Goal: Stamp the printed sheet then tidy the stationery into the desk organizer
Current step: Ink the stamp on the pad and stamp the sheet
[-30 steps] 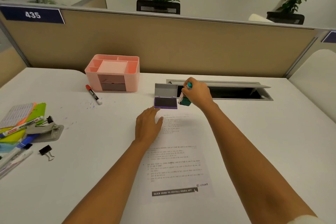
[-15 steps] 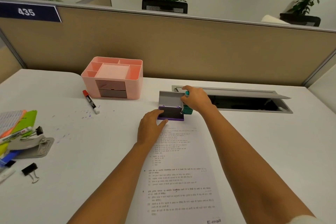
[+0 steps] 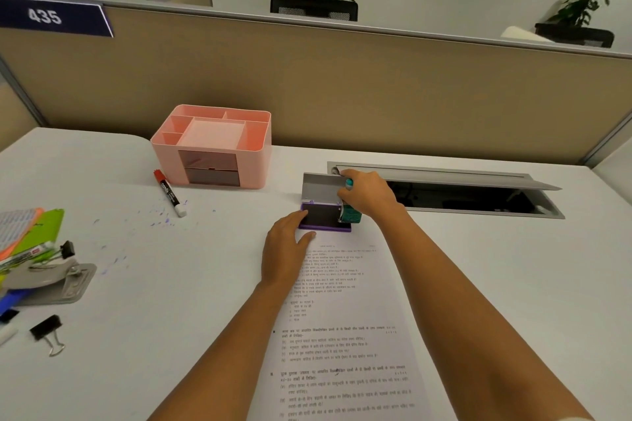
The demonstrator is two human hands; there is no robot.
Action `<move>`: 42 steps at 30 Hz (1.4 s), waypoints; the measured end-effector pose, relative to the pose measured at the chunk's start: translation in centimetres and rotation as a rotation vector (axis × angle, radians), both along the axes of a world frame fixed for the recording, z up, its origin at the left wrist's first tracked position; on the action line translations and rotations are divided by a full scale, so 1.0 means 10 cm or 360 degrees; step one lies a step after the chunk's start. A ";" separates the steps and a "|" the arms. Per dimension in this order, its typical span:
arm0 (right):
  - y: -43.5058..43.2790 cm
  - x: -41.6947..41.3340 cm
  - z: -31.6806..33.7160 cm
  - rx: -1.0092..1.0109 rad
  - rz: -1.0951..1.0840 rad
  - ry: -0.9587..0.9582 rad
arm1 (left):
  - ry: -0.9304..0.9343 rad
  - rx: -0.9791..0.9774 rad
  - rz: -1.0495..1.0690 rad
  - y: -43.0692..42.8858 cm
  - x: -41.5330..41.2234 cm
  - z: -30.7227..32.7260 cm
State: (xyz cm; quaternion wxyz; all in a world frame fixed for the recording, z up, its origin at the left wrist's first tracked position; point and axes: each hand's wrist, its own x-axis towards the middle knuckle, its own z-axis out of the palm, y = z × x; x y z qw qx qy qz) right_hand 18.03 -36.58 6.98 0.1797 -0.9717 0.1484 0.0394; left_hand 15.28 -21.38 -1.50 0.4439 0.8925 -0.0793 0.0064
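since 1 second ago the right hand (image 3: 367, 195) has carried the green stamp (image 3: 350, 214), fingers clamped on it, onto the open ink pad (image 3: 321, 215) at frame centre above the printed sheet (image 3: 345, 325); left hand (image 3: 285, 249), fingers loosely together, should hold the pad firm while it presses squarely.

Pink desk organizer (image 3: 212, 143) with grey drawer fronts on a white desk (image 3: 119, 369) (speckled with purple ink). Purple-edged ink pad (image 3: 323, 215), black centre, grey lid. Teal stamp (image 3: 351, 214). Red-capped white marker (image 3: 170, 192). Navy sign (image 3: 54, 17), white "435".
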 end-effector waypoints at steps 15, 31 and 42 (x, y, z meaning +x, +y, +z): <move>0.05 -0.33 0.04 0.0088 -0.0048 -0.0060 | 0.0035 -0.0097 0.0047 0.00 -0.04 0.03; 0.08 -0.41 0.02 0.1727 -0.0726 -0.0606 | -0.0047 -0.0029 -0.0005 0.02 -0.04 0.02; 0.50 -0.43 -0.40 0.1411 -0.0890 -0.0839 | -0.0020 0.0063 -0.0003 0.00 -0.01 -0.02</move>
